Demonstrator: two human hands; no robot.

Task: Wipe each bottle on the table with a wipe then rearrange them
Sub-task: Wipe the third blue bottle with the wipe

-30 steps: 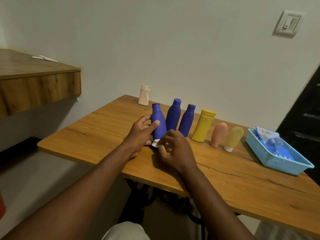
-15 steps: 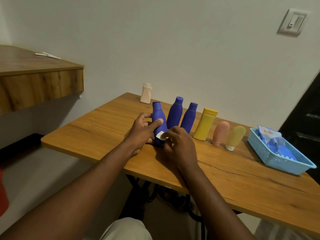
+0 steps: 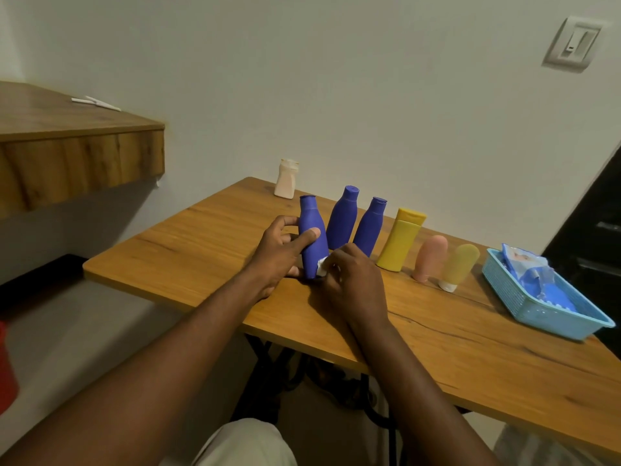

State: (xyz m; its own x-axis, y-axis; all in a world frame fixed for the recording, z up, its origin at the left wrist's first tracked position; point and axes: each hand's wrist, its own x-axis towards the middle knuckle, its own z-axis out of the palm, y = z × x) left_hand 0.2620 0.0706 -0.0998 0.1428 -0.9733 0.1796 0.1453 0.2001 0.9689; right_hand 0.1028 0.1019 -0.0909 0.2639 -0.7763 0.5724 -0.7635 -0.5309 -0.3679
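My left hand [image 3: 279,253] grips the leftmost blue bottle [image 3: 312,227], which stands on the wooden table [image 3: 188,257]. My right hand [image 3: 353,284] pinches a small white wipe [image 3: 322,266] against that bottle's lower right side. Behind stand two more blue bottles [image 3: 342,220] [image 3: 370,227]. To their right come a yellow bottle [image 3: 400,240], a pink tube [image 3: 430,257] and a pale yellow tube [image 3: 458,270]. A small cream bottle [image 3: 286,179] stands alone at the table's far corner.
A light blue basket [image 3: 524,307] holding a wipes packet [image 3: 526,267] sits at the table's right end. A wooden shelf [image 3: 77,153] juts out on the left, higher than the table. The wall runs close behind the bottles.
My right hand lifted the wipe from the tabletop onto the lower side of the blue bottle and keeps rubbing there. My left hand stays round the bottle.
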